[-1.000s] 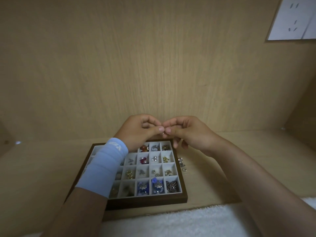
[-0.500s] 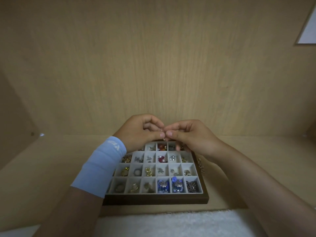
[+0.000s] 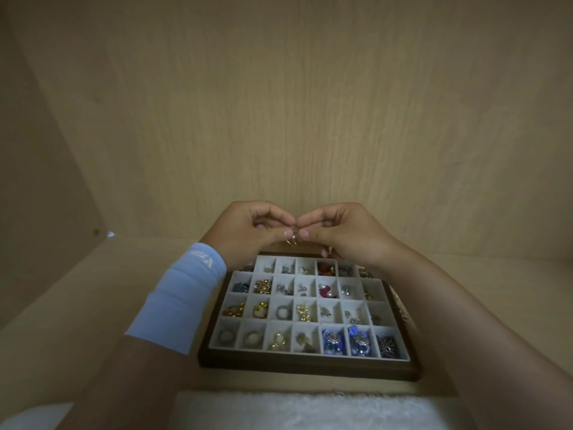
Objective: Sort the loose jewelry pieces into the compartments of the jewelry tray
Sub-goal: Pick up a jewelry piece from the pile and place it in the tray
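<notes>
Wire hook (image 3: pixel 291 242) emerged, left hand (image 3: pixel 254 232) pinching.

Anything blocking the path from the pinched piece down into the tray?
Nothing visible. The left hand and right hand pinch the small metal piece above the far edge of the jewelry tray; its compartments lie uncovered.

I get passing room on the pale wooden shelf board (image 3: pixel 108 290) left of the dark-framed grey compartment tray (image 3: pixel 307 369). The wooden back wall (image 3: pixel 310 119) blocks close behind my left hand (image 3: pixel 251 231) and right hand (image 3: pixel 344 234), which pinch one small metal piece (image 3: pixel 292 242).
</notes>
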A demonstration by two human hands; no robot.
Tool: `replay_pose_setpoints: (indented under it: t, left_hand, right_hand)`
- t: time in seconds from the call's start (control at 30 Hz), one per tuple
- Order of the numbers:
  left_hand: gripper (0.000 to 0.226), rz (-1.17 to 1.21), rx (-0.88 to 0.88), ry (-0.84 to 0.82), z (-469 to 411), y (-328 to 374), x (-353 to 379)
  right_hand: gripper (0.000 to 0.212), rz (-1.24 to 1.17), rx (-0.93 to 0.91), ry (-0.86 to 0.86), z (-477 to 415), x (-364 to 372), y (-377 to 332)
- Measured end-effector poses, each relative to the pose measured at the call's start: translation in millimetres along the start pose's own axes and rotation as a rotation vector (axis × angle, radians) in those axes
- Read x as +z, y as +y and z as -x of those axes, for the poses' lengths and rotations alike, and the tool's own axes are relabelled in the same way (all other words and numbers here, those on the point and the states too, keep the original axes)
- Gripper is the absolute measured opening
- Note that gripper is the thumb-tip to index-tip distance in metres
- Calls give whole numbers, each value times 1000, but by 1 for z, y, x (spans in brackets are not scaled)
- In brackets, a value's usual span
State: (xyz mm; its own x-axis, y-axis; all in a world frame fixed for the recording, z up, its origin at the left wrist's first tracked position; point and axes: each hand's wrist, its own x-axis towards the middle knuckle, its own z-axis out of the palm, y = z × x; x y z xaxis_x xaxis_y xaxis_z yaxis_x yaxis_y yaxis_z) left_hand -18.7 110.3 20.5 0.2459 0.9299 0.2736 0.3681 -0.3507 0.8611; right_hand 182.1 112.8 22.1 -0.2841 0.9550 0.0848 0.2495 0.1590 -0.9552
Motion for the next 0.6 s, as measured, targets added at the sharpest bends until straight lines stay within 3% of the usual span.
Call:
replay_pose_setpoints:
  t: [0.17,0.33,0.6]
  left_hand:
    - [11,-39,-58,62,-4,-12,13]
    - [9,-205,-102,-69,-7,-31,31]
    - [8,-459,4,-127,-7,-39,24]
  right_hand:
    - [8,266,-33,-3,-13,-1,8]
    - [19,474,-23,-69,-15,-6,19]
    - [29,582,-53,-134,-15,0,25]
